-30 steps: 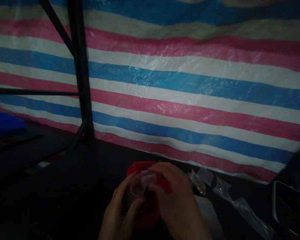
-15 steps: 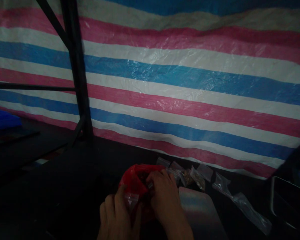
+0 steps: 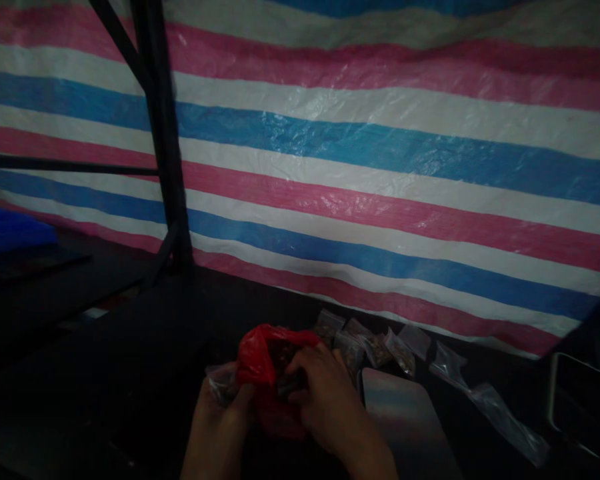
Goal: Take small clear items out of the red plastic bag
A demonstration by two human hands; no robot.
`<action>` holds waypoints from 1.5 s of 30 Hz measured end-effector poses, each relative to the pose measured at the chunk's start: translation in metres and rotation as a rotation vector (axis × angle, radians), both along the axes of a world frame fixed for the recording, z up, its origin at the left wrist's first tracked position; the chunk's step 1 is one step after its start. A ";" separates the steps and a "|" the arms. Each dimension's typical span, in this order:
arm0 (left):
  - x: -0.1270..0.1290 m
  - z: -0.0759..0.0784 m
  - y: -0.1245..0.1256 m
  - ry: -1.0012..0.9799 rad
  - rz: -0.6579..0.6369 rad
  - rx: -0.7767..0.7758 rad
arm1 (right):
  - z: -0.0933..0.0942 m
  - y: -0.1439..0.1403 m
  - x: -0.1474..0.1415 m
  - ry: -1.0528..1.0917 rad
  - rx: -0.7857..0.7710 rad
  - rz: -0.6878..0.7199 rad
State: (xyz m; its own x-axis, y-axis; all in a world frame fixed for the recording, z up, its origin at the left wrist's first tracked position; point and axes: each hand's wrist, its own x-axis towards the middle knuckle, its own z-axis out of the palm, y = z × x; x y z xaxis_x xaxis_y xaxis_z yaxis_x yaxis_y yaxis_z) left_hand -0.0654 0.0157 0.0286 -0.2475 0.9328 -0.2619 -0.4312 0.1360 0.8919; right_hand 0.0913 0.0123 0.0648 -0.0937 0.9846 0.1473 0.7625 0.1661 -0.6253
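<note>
A red bag (image 3: 263,363) sits low in the frame, just left of centre, on the dark tabletop (image 3: 130,373), its mouth open upward. The right hand (image 3: 323,397) is curled at the bag's right side with its fingers reaching into the mouth; what they grip there is too dark to tell. The left hand (image 3: 220,417) pinches a small clear pouch (image 3: 221,381) against the bag's left edge. Just right of the hands lies a grey metal plate (image 3: 405,420). Behind it, a row of small clear packets (image 3: 375,347) runs along the foot of the striped tarp (image 3: 380,167), trailing toward the lower right. A dark pole (image 3: 163,147) stands at upper left, and a dark tray (image 3: 583,403) shows at the right edge.
</note>
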 end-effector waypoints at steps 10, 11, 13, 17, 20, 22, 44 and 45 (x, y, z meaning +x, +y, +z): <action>-0.001 0.026 0.002 0.334 0.113 0.206 | 0.003 0.008 0.017 0.485 -0.181 0.058; 0.000 0.024 0.002 0.346 0.102 0.227 | 0.006 0.007 0.020 0.531 -0.180 0.075; 0.000 0.016 0.003 0.385 0.051 0.251 | 0.016 0.003 0.023 0.607 -0.162 0.108; 0.001 -0.006 0.005 0.494 -0.054 0.323 | 0.040 -0.007 0.021 0.680 -0.114 0.166; 0.004 -0.016 0.007 0.490 -0.068 0.381 | 0.049 -0.012 0.011 0.596 -0.100 0.117; 0.005 -0.020 0.008 0.472 -0.074 0.407 | 0.049 -0.013 0.004 0.476 -0.048 0.046; -0.005 -0.010 0.007 0.724 -0.022 0.288 | 0.043 -0.007 0.003 0.060 0.065 -0.033; -0.005 -0.011 0.007 0.769 -0.010 0.256 | 0.039 -0.005 0.000 0.009 0.037 -0.039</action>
State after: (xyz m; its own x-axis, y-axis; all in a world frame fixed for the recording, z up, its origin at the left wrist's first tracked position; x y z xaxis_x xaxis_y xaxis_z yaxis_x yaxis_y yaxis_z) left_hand -0.0706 0.0222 0.0179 -0.2622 0.9440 0.2002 0.3152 -0.1123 0.9423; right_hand 0.0916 0.0071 0.1036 -0.0540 0.9814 0.1845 0.7631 0.1597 -0.6263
